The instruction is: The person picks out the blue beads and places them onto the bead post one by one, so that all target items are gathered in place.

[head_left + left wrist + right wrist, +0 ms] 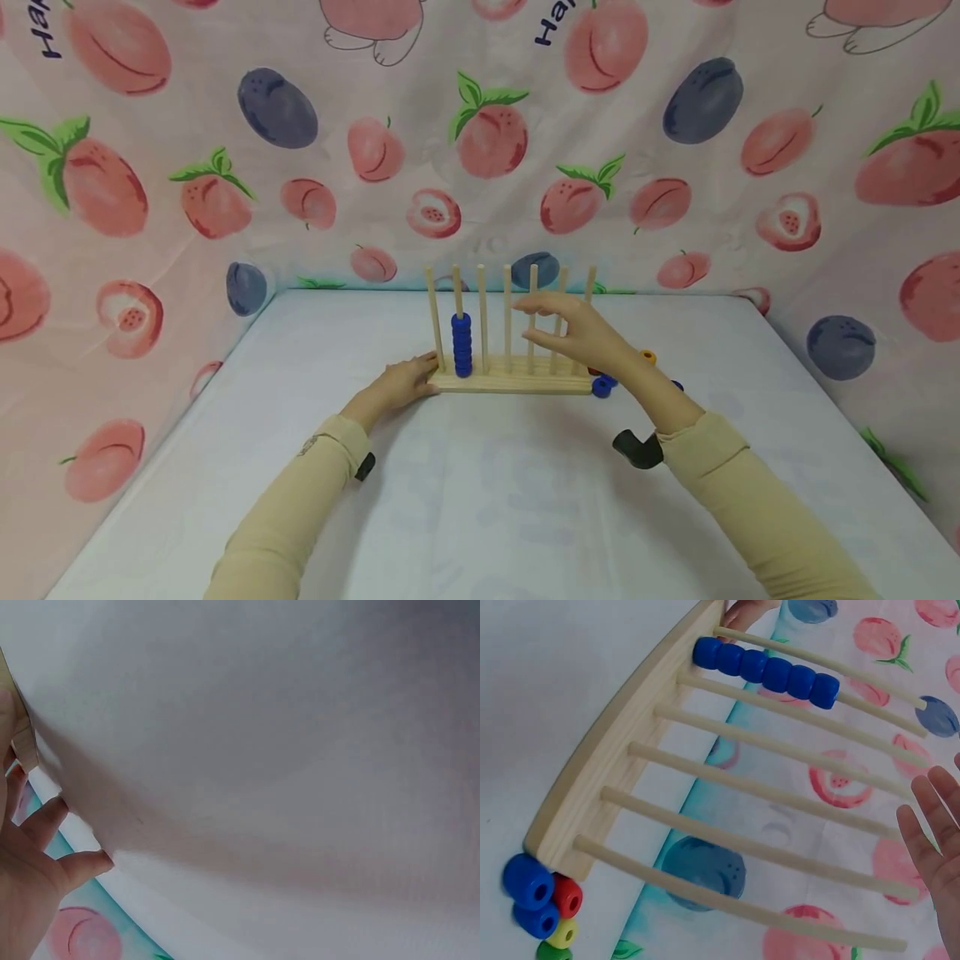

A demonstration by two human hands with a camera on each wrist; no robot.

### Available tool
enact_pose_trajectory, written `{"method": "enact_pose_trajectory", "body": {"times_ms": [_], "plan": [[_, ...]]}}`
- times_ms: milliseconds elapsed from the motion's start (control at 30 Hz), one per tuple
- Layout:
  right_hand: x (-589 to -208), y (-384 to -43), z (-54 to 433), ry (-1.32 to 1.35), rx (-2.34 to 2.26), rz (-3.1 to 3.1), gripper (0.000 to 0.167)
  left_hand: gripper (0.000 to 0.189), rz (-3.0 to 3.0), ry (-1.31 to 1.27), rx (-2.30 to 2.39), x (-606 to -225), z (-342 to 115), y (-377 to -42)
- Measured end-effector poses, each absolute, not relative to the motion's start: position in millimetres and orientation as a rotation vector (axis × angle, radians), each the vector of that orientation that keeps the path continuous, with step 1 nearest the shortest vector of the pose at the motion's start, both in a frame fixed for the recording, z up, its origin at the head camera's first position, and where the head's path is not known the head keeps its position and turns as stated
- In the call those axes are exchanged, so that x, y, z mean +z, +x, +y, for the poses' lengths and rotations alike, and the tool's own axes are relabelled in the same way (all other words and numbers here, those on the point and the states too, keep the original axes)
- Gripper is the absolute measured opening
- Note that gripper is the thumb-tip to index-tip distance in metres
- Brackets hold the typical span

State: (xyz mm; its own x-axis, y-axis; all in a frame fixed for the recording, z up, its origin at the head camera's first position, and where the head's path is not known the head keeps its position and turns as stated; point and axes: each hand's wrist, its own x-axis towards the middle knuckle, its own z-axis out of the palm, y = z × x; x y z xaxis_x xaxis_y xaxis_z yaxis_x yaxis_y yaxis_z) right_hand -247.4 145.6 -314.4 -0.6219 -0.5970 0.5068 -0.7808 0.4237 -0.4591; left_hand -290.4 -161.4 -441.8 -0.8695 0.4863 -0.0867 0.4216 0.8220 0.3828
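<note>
L hand [401, 385] splayed, touching pale wooden 7-peg rack [510, 383], 6 rounded blue beads [462, 346] threaded, R hand [573, 329] loosely spread, empty

- left wrist view: the left edge crops the left grip [30, 874] and removes all but a corner of the wooden rack [27, 750]
- right wrist view: the right edge crops the right grip [937, 844], the bottom edge a green bead [550, 950]
- head view: the right forearm [660, 396] partly hides loose beads [602, 388]; both sleeves [757, 500] run off the bottom edge
</note>
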Motion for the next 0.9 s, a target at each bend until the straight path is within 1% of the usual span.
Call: {"method": "enact_pose_trajectory", "body": {"times_ms": [133, 467, 900], "plan": [[-320.2, -244.3, 157.1, 1.19, 0.973, -2.423, 0.038, 0.062, 2.822, 0.691, 0.491, -437.9, -157.6, -288.3], [-341.9, -240.9, 189.8, 1.076, 0.986, -2.495, 0.035, 0.063, 2.822, 0.706, 0.396, -431.9, -153.4, -286.6], [-362.4, -235.5, 219.6, 0.88, 1.025, -2.628, 0.034, 0.063, 2.831, 0.755, 0.431, -432.4, -154.0, -290.3]]}}
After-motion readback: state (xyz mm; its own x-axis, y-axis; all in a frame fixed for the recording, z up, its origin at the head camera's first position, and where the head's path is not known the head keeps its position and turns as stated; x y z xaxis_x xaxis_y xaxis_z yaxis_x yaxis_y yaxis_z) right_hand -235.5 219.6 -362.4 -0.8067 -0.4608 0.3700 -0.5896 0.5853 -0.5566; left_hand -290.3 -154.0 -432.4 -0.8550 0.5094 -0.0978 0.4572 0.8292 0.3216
